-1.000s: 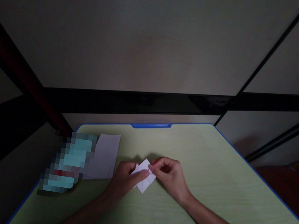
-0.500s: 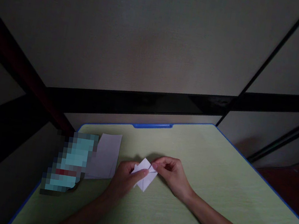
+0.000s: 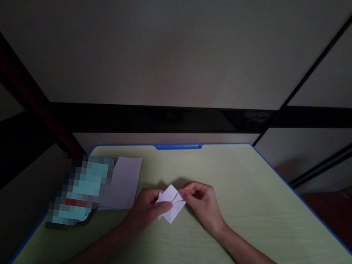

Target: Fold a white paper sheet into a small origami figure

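A small piece of folded white paper [image 3: 174, 214] is held a little above the table, its creases and flaps facing up. My left hand [image 3: 147, 209] is closed on its left side, the thumb lying flat across the top and the other fingers hidden beneath. At the paper's upper right corner, my right hand [image 3: 202, 204] pinches a flap between thumb and forefinger, with the remaining fingers curled in.
Left of my hands, several white sheets [image 3: 122, 183] lie in a stack on the pale table [image 3: 247, 187]. Beside them is a blurred-out turquoise object [image 3: 83, 191]. The table has a blue edge and a blue handle-like strip [image 3: 178, 146] at the back, close to a panelled wall [image 3: 174, 52].
My left thumb has slid slightly left and down on the paper, and the gap between the flaps near my right fingertips looks a bit wider. The camera view has shifted slightly.
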`<state>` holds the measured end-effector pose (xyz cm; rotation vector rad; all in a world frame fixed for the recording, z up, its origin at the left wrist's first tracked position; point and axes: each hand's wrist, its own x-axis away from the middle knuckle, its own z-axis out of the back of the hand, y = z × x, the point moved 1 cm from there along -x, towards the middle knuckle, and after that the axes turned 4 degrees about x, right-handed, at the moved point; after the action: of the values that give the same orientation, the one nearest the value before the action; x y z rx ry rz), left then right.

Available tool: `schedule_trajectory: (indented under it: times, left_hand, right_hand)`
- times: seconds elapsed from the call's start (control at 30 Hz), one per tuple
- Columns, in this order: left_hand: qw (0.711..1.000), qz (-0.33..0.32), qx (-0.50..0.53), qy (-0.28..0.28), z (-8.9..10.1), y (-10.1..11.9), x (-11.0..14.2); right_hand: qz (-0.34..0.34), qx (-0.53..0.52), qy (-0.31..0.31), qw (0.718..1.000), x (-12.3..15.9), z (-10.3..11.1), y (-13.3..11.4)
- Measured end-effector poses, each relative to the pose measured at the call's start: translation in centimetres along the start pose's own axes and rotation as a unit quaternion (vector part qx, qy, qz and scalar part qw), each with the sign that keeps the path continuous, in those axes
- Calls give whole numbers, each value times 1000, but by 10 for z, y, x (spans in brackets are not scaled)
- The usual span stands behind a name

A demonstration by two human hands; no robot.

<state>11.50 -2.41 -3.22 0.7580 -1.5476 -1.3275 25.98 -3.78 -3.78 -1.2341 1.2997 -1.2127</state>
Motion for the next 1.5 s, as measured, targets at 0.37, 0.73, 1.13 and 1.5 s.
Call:
schedule_trajectory:
  times: [0.37,0.73,1.13,1.5]
  left_hand:
    - [1000,-2,7,10,-2,1,1]
    - [1000,13,9,18,-5,5,2]
    - [999,-9,-35,12,-4,2,0]
    - [998,-27,-35,43,-6,2,1]
  right_hand:
    - [20,14,18,1000,0,-1,2]
    - [41,24,8,999,2,-5,4]
    - [37,50,11,998,4,-4,4]
    - [4,7,-42,999,-2,-4,1]
